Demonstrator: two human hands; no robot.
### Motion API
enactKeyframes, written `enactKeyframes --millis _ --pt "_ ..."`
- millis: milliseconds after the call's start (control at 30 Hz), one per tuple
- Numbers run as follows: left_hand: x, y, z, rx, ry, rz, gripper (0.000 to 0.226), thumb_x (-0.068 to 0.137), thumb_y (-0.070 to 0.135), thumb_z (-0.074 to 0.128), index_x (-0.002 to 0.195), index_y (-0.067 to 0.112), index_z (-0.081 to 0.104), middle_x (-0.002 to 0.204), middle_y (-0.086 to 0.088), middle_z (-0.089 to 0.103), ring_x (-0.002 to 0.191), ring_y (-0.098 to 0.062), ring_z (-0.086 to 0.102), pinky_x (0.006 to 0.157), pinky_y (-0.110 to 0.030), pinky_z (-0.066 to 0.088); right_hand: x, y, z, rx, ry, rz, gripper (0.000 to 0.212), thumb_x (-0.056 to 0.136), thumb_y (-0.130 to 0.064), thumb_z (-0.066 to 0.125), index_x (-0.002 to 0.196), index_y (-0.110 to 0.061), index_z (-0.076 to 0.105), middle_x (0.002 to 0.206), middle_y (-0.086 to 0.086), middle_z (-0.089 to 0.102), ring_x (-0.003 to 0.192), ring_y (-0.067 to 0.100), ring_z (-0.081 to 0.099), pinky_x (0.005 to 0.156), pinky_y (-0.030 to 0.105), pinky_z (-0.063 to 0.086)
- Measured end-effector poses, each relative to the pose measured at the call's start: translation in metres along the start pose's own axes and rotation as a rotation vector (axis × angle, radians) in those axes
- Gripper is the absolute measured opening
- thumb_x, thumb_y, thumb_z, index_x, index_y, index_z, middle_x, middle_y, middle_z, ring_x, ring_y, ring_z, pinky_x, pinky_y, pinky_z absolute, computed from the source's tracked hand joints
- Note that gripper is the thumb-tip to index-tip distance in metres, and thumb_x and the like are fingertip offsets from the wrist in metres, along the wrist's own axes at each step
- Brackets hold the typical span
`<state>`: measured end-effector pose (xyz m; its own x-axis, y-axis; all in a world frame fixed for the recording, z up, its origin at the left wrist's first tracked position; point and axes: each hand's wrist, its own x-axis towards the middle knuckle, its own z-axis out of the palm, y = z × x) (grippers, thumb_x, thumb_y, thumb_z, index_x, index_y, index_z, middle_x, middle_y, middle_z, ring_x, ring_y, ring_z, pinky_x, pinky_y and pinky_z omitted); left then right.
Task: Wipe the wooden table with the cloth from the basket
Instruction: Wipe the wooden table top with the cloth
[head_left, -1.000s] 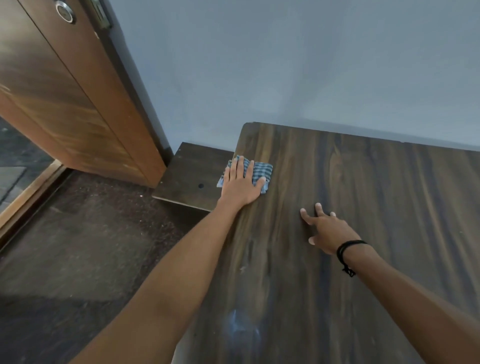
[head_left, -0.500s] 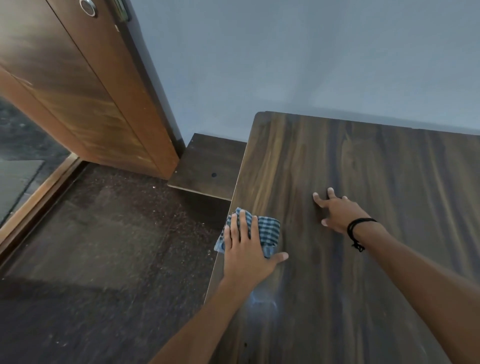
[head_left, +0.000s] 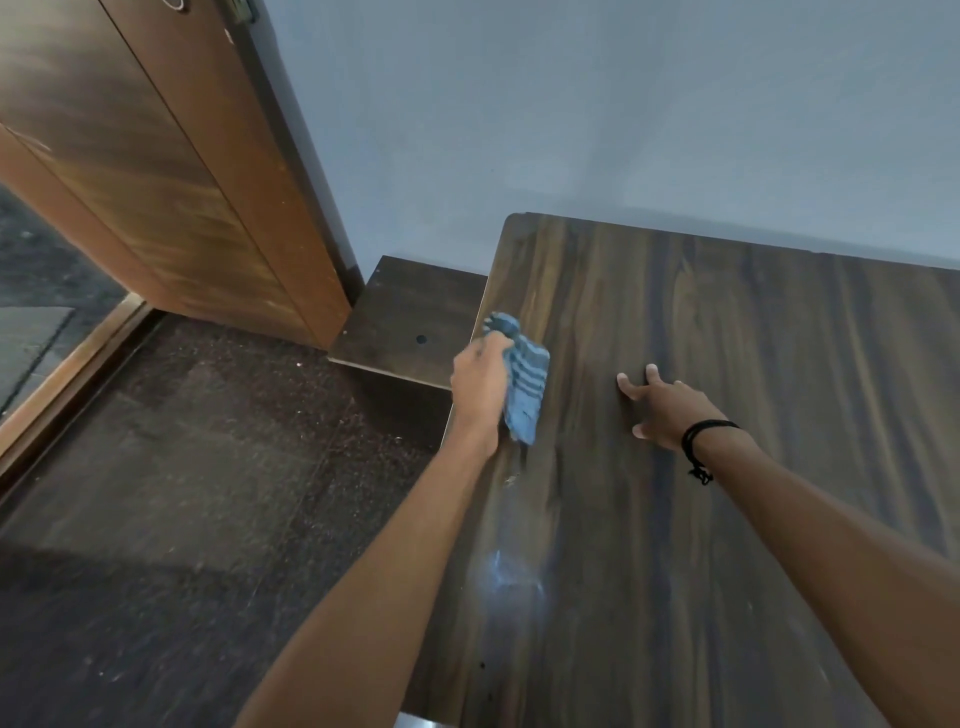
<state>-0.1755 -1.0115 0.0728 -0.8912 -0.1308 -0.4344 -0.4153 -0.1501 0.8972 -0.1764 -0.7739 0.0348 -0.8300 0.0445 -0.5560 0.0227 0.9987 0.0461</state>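
The dark wooden table fills the right half of the view, its back edge against the wall. My left hand is at the table's left edge, closed on a blue checked cloth that hangs bunched and slightly lifted from its fingers. My right hand, with a black band at the wrist, rests flat on the tabletop with fingers spread, a little to the right of the cloth. A pale smear shows on the wood nearer to me. No basket is in view.
A lower dark shelf with a small hole juts out left of the table. Behind it stands a brown wooden door. Dark speckled floor lies to the left. A pale blue wall backs the table.
My left hand wiped toward me along the left edge, then went forward again; the cloth was flat under the palm and is now bunched in the fingers. The right hand stayed put.
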Motion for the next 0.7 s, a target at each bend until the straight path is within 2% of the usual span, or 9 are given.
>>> enactKeyframes --millis 33,100,167,233,300,367,433,500,700 --pt "0.008 0.001 -0.003 -0.113 -0.032 -0.089 0.020 0.092 0.027 0.054 0.093 0.013 0.069 0.099 -0.012 0.076 0.087 -0.022 0.072 0.081 -0.043 0.058 0.000 0.000 -0.001 0.002 0.005 -0.001 0.082 0.099 -0.026 0.060 0.161 -0.038 0.008 0.169 0.009 0.001 0.144 0.040 0.031 0.109 0.043 0.038" --pt "0.020 -0.004 -0.014 -0.034 -0.020 -0.157 0.027 0.094 0.024 0.053 0.108 0.009 0.070 0.109 -0.013 0.074 0.093 -0.023 0.070 0.084 -0.040 0.058 0.001 0.001 -0.002 0.011 0.005 0.000 0.082 0.099 -0.027 0.060 0.161 -0.039 0.008 0.169 0.008 0.001 0.144 0.038 0.032 0.109 0.042 0.039" --pt "0.035 -0.017 -0.028 0.389 0.081 -0.024 0.040 0.096 0.022 0.051 0.134 0.010 0.059 0.133 -0.012 0.063 0.118 -0.025 0.058 0.106 -0.045 0.045 0.001 0.001 -0.002 0.024 0.002 0.006 0.082 0.098 -0.026 0.060 0.160 -0.040 0.009 0.170 0.007 0.001 0.143 0.037 0.034 0.108 0.042 0.040" --pt "0.042 -0.027 -0.038 0.858 0.152 0.270 0.057 0.099 0.021 0.049 0.153 0.009 0.036 0.155 -0.012 0.039 0.143 -0.029 0.033 0.120 -0.043 0.027 0.001 0.002 -0.001 0.034 0.006 0.008 0.082 0.098 -0.026 0.061 0.160 -0.042 0.010 0.170 0.006 0.002 0.141 0.036 0.036 0.107 0.042 0.042" --pt "0.041 -0.041 -0.037 1.180 0.116 0.515 0.062 0.103 0.027 0.044 0.158 0.012 0.022 0.164 -0.012 0.019 0.152 -0.031 0.013 0.123 -0.046 0.015 0.001 0.002 0.000 0.039 0.005 0.012 0.082 0.097 -0.025 0.061 0.160 -0.042 0.011 0.170 0.005 0.002 0.141 0.036 0.037 0.107 0.042 0.041" --pt "0.037 -0.059 -0.025 1.394 -0.035 0.530 0.061 0.107 0.040 0.031 0.161 0.020 0.013 0.168 -0.008 0.002 0.154 -0.033 -0.002 0.123 -0.051 0.007 0.000 0.002 0.001 0.029 0.010 0.006 0.082 0.097 -0.025 0.061 0.160 -0.041 0.011 0.170 0.006 0.002 0.141 0.036 0.037 0.106 0.042 0.042" --pt "0.035 -0.075 -0.013 1.483 -0.113 0.453 0.059 0.108 0.045 0.020 0.162 0.024 0.005 0.169 -0.006 -0.007 0.153 -0.032 -0.013 0.124 -0.052 -0.001 0.000 0.002 0.001 0.025 0.017 -0.001 0.082 0.098 -0.026 0.061 0.160 -0.041 0.010 0.170 0.006 0.002 0.141 0.036 0.037 0.105 0.042 0.043" --pt "0.031 -0.084 -0.004 1.496 -0.100 0.424 0.060 0.108 0.046 0.018 0.162 0.025 0.002 0.168 -0.004 -0.010 0.153 -0.032 -0.016 0.124 -0.051 -0.004 0.001 0.002 0.001 0.021 0.025 -0.004 0.082 0.098 -0.026 0.061 0.160 -0.041 0.010 0.170 0.006 0.002 0.142 0.036 0.035 0.106 0.042 0.043" --pt "-0.006 -0.115 -0.013 1.494 -0.142 0.549 0.064 0.103 0.054 0.007 0.161 0.029 0.010 0.169 -0.002 0.000 0.154 -0.030 -0.008 0.124 -0.052 -0.001 0.006 0.006 0.007 0.054 0.012 -0.003 0.082 0.099 -0.026 0.060 0.160 -0.043 0.006 0.170 0.003 -0.003 0.152 0.039 0.016 0.115 0.046 0.036"
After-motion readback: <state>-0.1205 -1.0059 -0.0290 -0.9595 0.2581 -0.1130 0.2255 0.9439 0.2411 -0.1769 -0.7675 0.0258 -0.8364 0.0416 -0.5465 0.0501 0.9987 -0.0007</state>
